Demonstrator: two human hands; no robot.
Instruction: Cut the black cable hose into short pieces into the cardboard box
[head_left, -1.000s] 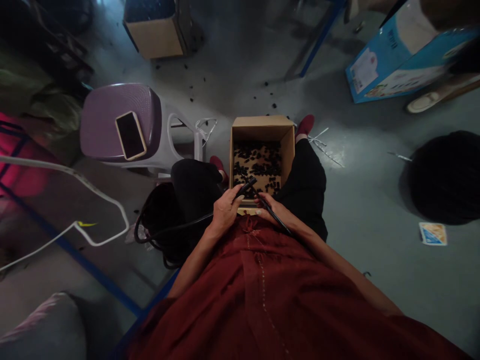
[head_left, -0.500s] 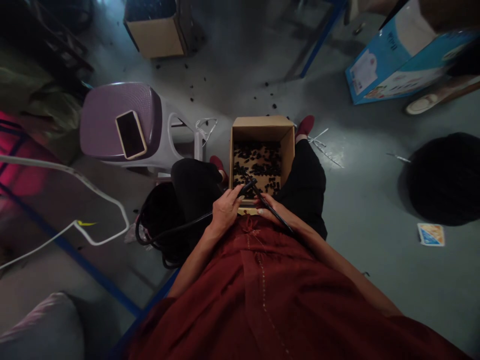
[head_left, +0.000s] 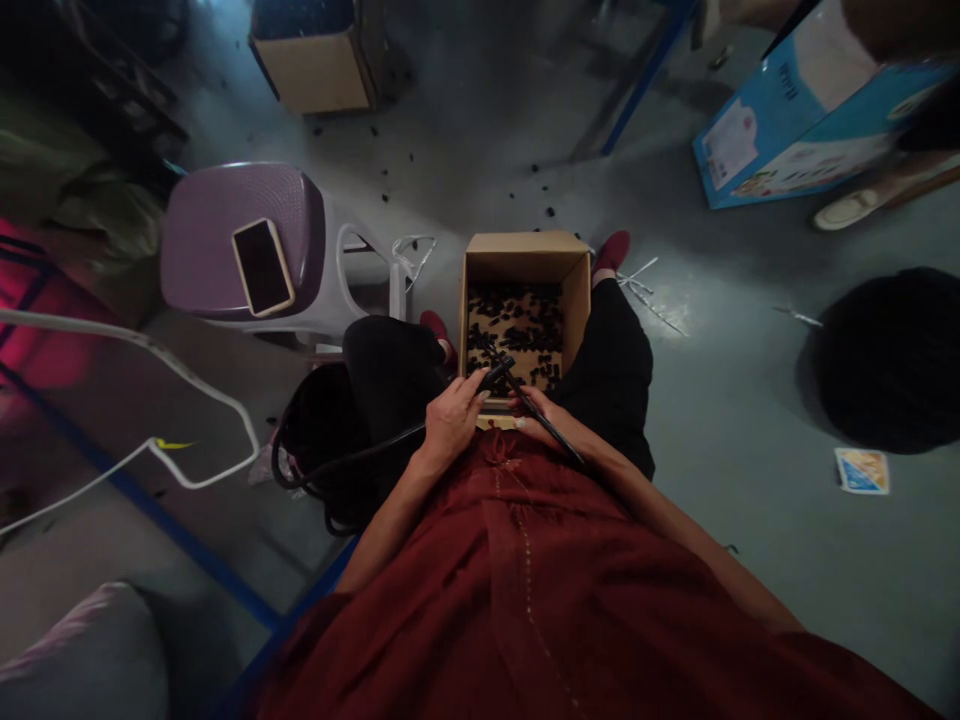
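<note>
Closed around the end of a black cable [head_left: 381, 446] is my left hand [head_left: 452, 410], just above the near edge of a cardboard box [head_left: 525, 244]. The cable runs back to a dark coil beside my left leg. My right hand [head_left: 538, 412] grips a thin black rod-like tool [head_left: 553, 430], its far end crossing the cable's tip; its exact kind I cannot make out. Several small black pieces [head_left: 532, 338] lie scattered in the box, which stands between my legs. My fingers partly hide the cable's end.
A purple-topped stool [head_left: 202, 235] at left carries a phone [head_left: 263, 267]. Another box [head_left: 315, 75] stands at the back, a blue carton [head_left: 795, 120] at back right. A dark round bundle [head_left: 892, 360] lies at right. Small black bits dot the floor; another person's shoe [head_left: 847, 210] shows at right.
Both hands stay nearly in place. The cable tip and the crossing tool have shifted only very slightly.
</note>
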